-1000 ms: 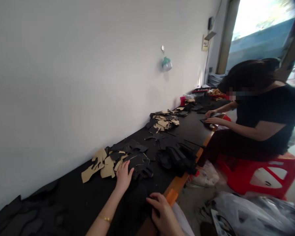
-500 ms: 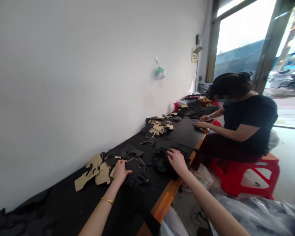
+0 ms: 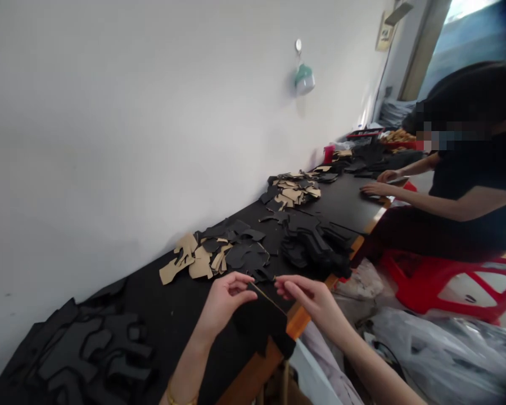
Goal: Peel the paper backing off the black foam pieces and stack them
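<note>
Near the table's front edge, my left hand pinches a dark piece with a thin light edge. My right hand is just to the right, with its fingers pinched together close to that piece; what they hold, if anything, is too small to make out. Beyond my hands lies a pile of black and tan cut pieces. A stack of black shaped pieces sits beyond my right hand. More black pieces are spread at the lower left.
Farther along the black table lies another tan and black pile. A person works at the right on a red stool. Plastic bags lie on the floor. A bulb hangs on the wall.
Both hands have left the piles and come together near the table's front edge, with a dark piece in my left hand. The view has turned left and down.
</note>
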Demonstrator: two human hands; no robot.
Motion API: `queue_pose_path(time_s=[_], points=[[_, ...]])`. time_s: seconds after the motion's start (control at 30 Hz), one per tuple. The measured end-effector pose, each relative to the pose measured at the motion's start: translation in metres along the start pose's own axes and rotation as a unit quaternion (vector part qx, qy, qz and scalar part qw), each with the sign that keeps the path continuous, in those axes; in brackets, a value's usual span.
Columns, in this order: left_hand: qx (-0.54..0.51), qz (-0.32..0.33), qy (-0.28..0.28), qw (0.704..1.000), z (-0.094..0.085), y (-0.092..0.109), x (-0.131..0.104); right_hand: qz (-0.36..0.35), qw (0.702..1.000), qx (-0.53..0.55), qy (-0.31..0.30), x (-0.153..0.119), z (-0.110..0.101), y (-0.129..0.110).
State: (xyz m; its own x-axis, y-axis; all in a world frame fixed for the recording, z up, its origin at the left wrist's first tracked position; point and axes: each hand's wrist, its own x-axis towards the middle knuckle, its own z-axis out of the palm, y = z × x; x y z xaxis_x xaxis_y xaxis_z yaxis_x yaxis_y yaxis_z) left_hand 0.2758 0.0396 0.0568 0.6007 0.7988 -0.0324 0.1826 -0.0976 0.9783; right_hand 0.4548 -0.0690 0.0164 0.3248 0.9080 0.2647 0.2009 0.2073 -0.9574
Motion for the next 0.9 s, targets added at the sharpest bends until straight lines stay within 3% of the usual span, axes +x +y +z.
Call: queue_pose_path(time_s=[0.1,0.23,0.43,0.57,0.63,0.73,0.9], points=[[0.043,0.003,-0.023,0.999,0.006,-0.003,-0.009,0.054,0.996,0.018,-0.069,-0.002,0.015,-0.010],[0.093,0.039,-0.032,0.994,0.003,-0.005,-0.014,0.074,0.993,0.008,-0.093,-0.005,0.026,-0.010],[0.132,0.066,-0.039,0.988,-0.003,-0.002,-0.024,0.085,0.988,-0.008,-0.130,-0.007,0.031,-0.010],[0.153,0.119,-0.062,0.979,-0.005,-0.002,-0.025,0.109,0.971,0.077,-0.196,-0.007,0.031,-0.013],[0.187,0.198,-0.062,0.960,-0.008,-0.003,-0.024,0.123,0.958,0.123,-0.227,-0.008,0.030,-0.013],[0.263,0.316,-0.056,0.910,-0.011,-0.004,-0.024,0.124,0.954,0.136,-0.234,-0.010,0.030,-0.014],[0.359,0.399,-0.036,0.843,-0.013,-0.003,-0.028,0.121,0.959,0.138,-0.218,-0.012,0.031,-0.014]])
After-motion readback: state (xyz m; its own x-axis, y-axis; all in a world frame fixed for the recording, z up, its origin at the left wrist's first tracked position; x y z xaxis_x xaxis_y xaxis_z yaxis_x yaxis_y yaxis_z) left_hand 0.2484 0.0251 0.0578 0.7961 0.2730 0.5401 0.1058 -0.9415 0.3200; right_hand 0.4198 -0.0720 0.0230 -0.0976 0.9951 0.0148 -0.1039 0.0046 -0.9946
